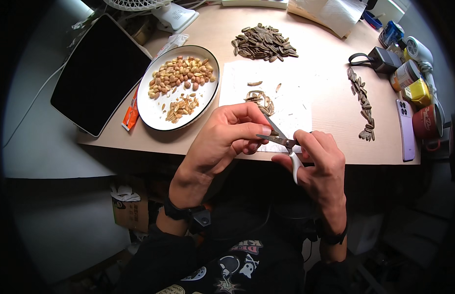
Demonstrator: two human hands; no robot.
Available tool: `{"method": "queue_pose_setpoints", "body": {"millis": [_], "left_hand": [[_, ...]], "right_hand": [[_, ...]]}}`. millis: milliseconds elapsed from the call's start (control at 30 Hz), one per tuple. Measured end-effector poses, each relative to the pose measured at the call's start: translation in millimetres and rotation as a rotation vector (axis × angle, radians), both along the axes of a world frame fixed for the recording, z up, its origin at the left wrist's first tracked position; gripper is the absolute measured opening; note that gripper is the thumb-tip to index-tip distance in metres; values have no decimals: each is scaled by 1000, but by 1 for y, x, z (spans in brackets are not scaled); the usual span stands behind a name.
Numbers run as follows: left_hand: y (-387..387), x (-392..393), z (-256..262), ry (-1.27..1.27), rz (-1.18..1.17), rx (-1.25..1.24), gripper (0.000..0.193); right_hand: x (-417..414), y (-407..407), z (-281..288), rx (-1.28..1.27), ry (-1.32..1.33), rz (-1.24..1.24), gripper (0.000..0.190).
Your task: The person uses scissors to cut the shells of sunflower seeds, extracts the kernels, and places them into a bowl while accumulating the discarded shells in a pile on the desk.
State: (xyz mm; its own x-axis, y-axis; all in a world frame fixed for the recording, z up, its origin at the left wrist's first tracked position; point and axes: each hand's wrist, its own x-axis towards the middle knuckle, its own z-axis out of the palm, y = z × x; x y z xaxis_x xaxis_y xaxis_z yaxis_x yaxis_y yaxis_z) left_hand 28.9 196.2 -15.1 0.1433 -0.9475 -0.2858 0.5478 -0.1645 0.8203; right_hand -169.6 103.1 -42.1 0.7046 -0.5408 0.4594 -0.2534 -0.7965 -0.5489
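Between thumb and fingers, my left hand (234, 132) pinches a sunflower seed (274, 133). My right hand (317, 158) holds scissors (291, 147) with a white handle; their parted blades lie around the seed's end. Under and beyond the hands is a white paper sheet (293, 92) with empty shells (262, 101) on it. Past the sheet sits a heap of unshelled sunflower seeds (264, 42). On the left, a white dark-rimmed plate (154, 117) bears peanuts (183, 73) and a smaller pile of shelled kernels (182, 107). A row of seeds (362, 103) runs down the right side.
A black-screened tablet (100, 75) and an orange packet (131, 114) lie left of the plate. A white fan (176, 16) stands behind. Along the right edge are a power bank (385, 59), a jar (405, 76), a red mug (427, 121) and a purple phone (406, 130).
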Motion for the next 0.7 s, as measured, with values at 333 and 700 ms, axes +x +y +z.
{"method": "queue_pose_setpoints", "body": {"millis": [333, 700], "left_hand": [[3, 2, -2, 58, -5, -31, 8], [6, 8, -4, 174, -74, -59, 9]], "right_hand": [[0, 1, 1, 15, 31, -14, 42], [1, -3, 4, 1, 20, 31, 56]]}}
